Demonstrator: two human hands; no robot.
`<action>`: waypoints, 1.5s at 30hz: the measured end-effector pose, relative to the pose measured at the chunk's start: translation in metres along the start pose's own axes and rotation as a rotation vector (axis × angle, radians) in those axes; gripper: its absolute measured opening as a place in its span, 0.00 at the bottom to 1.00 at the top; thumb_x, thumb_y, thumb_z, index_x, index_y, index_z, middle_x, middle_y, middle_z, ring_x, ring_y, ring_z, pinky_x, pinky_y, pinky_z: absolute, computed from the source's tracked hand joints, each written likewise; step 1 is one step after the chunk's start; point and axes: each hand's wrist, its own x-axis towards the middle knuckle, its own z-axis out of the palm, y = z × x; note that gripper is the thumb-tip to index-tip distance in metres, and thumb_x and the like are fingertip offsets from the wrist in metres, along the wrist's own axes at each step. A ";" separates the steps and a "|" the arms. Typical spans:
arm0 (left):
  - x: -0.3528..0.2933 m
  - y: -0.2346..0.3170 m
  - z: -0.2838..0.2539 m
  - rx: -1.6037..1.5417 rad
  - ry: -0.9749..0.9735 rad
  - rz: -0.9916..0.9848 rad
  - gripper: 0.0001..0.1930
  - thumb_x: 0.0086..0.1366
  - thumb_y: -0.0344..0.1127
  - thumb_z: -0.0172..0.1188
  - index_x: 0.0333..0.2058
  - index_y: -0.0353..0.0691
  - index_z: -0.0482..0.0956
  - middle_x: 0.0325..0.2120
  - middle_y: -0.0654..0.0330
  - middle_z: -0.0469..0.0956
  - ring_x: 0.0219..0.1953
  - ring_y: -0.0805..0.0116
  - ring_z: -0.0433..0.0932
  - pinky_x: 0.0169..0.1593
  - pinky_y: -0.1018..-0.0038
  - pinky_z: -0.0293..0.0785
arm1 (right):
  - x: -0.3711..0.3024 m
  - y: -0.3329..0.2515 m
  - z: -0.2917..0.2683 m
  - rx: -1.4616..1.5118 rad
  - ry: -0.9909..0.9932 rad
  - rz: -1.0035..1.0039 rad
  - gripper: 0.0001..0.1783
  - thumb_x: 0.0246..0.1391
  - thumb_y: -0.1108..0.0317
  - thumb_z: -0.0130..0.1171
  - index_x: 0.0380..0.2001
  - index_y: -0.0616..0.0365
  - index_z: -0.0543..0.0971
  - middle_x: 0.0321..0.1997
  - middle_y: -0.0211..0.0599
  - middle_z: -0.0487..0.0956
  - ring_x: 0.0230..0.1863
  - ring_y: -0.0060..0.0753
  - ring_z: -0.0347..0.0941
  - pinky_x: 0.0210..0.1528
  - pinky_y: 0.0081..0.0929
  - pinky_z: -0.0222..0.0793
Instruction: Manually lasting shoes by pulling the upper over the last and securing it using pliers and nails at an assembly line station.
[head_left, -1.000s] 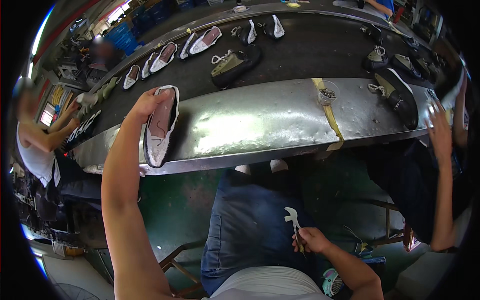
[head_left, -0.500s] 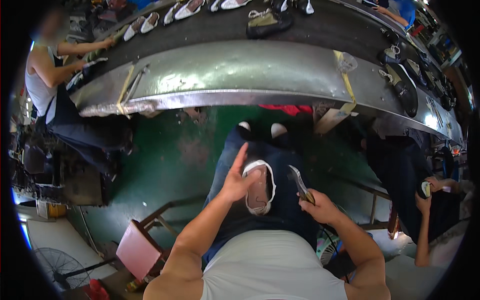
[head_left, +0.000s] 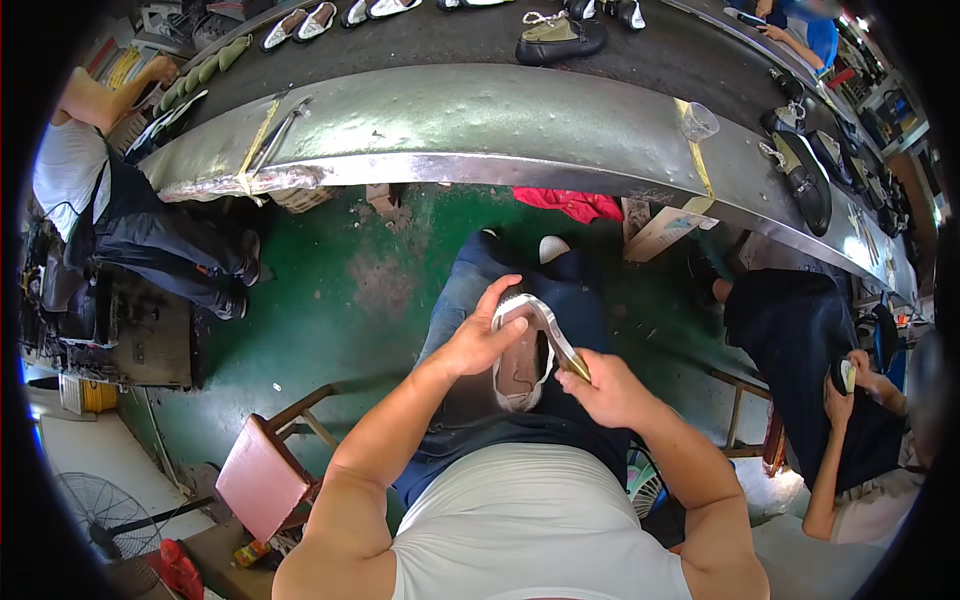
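My left hand (head_left: 476,344) is closed around the far left side of an upturned shoe (head_left: 521,372) in my lap, its thumb lying over the edge onto the brown bottom. A pale, whitish edge of upper material surrounds that bottom. In my right hand (head_left: 606,386) is a curved metal tool (head_left: 551,329) with a yellowish handle; I cannot make out its exact kind. The tool's bent silver head reaches across the far right rim of the shoe. Whether its tip grips the edge is hidden.
A metal-edged conveyor bench (head_left: 420,110) runs across ahead, carrying several shoes, including a green-and-black shoe (head_left: 560,42). A pink-topped stool (head_left: 258,470) and a fan (head_left: 100,512) stand at lower left. One co-worker (head_left: 75,170) stands left; another (head_left: 800,350) sits right, holding a shoe.
My right hand has moved left, bringing the curved tool from beside the shoe onto its far rim. The left hand still holds the shoe. The left co-worker's arm has risen.
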 end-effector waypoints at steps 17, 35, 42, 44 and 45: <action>0.021 -0.012 -0.013 0.087 -0.004 -0.020 0.27 0.75 0.40 0.52 0.68 0.41 0.58 0.65 0.49 0.62 0.67 0.61 0.62 0.68 0.68 0.58 | 0.034 0.011 -0.010 0.531 -0.138 0.171 0.10 0.67 0.65 0.52 0.39 0.62 0.76 0.28 0.36 0.80 0.26 0.25 0.76 0.32 0.28 0.75; 0.006 0.001 -0.002 -0.148 0.215 0.058 0.30 0.67 0.30 0.63 0.65 0.37 0.64 0.59 0.58 0.70 0.60 0.69 0.69 0.64 0.71 0.64 | -0.012 0.022 -0.010 -0.051 0.054 -0.313 0.12 0.60 0.69 0.58 0.45 0.63 0.76 0.32 0.49 0.78 0.33 0.50 0.78 0.38 0.39 0.73; -0.059 0.024 0.036 0.465 -0.132 0.576 0.54 0.52 0.30 0.75 0.71 0.32 0.47 0.68 0.37 0.55 0.70 0.38 0.58 0.70 0.56 0.56 | 0.004 0.017 0.029 0.286 0.506 -0.477 0.16 0.63 0.65 0.58 0.49 0.62 0.71 0.46 0.43 0.80 0.42 0.37 0.79 0.48 0.31 0.72; -0.065 0.009 0.041 0.476 -0.164 0.592 0.56 0.48 0.28 0.76 0.70 0.33 0.46 0.68 0.36 0.53 0.70 0.36 0.56 0.71 0.55 0.57 | 0.011 0.020 0.033 0.319 0.390 -0.486 0.17 0.65 0.64 0.55 0.51 0.63 0.70 0.49 0.44 0.80 0.45 0.38 0.79 0.51 0.32 0.72; -0.068 0.001 0.041 0.491 -0.140 0.610 0.55 0.53 0.30 0.72 0.71 0.33 0.42 0.69 0.34 0.51 0.70 0.34 0.55 0.71 0.54 0.55 | 0.008 0.021 0.032 0.297 0.310 -0.430 0.17 0.66 0.64 0.54 0.52 0.63 0.69 0.51 0.44 0.80 0.47 0.38 0.79 0.53 0.32 0.71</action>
